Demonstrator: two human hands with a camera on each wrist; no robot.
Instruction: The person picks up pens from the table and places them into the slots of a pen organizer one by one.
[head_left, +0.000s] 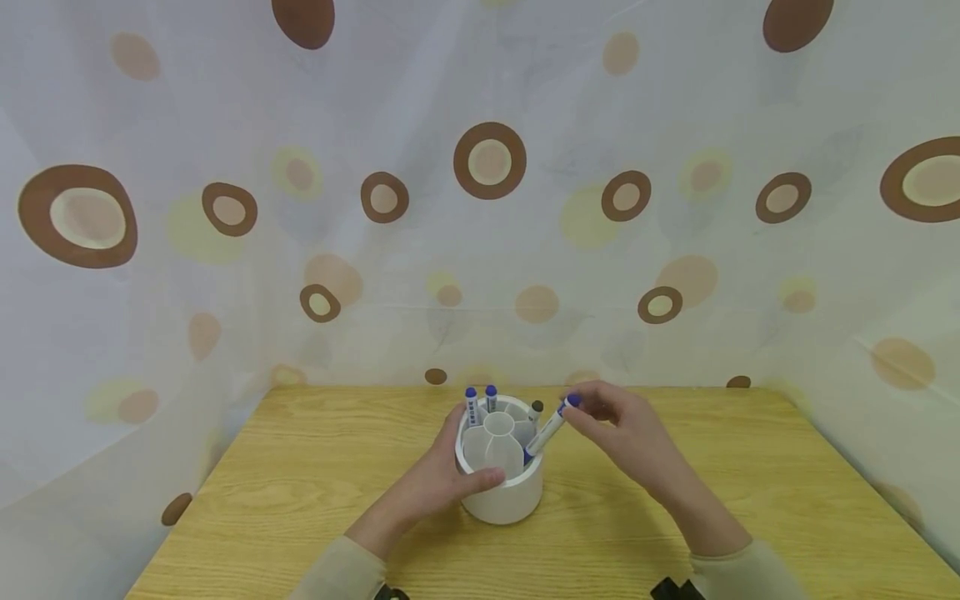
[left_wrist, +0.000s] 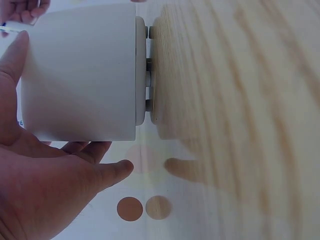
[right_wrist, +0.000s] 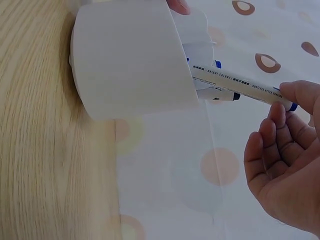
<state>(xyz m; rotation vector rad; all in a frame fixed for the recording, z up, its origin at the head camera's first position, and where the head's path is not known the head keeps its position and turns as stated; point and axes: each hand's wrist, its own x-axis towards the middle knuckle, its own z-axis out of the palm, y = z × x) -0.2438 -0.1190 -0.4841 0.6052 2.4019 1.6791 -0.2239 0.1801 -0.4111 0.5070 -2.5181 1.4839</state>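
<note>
A white round pen holder (head_left: 501, 503) with several compartments stands on the table in the head view. My left hand (head_left: 435, 483) holds it from the left, thumb at the near rim and fingers around the far side. My right hand (head_left: 633, 433) pinches a white whiteboard marker (right_wrist: 235, 84) by its blue end between thumb and fingers. That marker slants down, its lower end inside a compartment on the holder's right side. Two blue-capped markers (head_left: 472, 408) stand at the back left of the holder, and a black-capped marker (head_left: 534, 414) at the back right.
The wood-grain table (head_left: 300, 475) reaches back to a pale curtain (head_left: 420, 275) printed with brown and yellow circles. Small feet (left_wrist: 149, 105) show beneath the holder in the left wrist view. Light sleeves (head_left: 341, 575) cover the forearms.
</note>
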